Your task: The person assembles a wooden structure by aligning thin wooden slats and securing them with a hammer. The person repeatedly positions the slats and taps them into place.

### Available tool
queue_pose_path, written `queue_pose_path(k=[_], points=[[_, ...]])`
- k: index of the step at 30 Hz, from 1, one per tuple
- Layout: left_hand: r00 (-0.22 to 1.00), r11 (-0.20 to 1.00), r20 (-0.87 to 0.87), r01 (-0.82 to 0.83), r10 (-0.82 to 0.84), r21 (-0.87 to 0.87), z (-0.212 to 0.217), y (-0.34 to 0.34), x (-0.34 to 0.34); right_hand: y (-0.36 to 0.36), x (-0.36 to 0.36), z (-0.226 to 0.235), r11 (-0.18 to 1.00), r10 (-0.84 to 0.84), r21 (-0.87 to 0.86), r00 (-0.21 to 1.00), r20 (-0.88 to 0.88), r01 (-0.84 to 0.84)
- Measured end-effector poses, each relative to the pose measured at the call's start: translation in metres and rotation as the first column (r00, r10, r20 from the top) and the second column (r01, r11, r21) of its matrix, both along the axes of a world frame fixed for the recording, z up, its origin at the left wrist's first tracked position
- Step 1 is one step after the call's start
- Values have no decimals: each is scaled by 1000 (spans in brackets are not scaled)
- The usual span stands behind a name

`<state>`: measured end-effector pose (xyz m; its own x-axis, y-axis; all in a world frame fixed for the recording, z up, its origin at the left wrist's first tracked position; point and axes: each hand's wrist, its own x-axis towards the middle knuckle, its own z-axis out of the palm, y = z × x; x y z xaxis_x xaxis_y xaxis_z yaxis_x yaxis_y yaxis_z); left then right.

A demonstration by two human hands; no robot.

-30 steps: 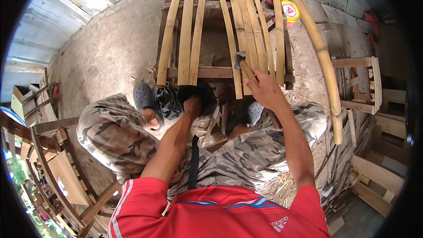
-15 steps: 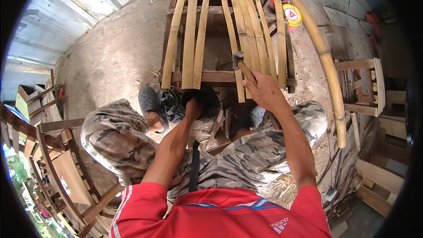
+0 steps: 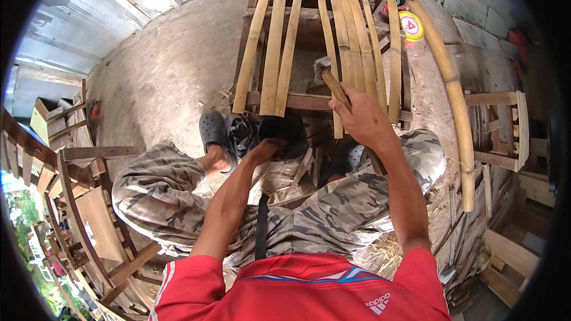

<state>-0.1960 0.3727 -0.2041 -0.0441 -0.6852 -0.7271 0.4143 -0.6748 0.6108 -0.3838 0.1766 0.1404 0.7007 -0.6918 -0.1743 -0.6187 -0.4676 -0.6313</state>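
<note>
Head view: right hand clenched on hammer over bamboo slats, left hand reaching into dark container, its grip unclear; a short, square blow suits the slat

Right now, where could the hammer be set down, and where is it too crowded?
Free: the bare dirt floor left of the slatted frame, above the black clog. Crowded: around the left hand between the knees, and right of the bamboo pole, stacked with wooden pieces.

You see a hammer with dull metal head and wooden handle over smooth, matt bamboo slats on a rough wooden frame.
</note>
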Motion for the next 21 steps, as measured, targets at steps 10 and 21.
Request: queue_pose_path(k=[10, 21], points=[[645, 717, 443, 697, -623, -6, 49, -21, -1, -1, 0, 2, 999, 5, 36, 1000, -14, -4], [336, 474, 795, 878, -506, -69, 227, -75, -8, -11, -1, -23, 998, -56, 40, 998, 26, 55]])
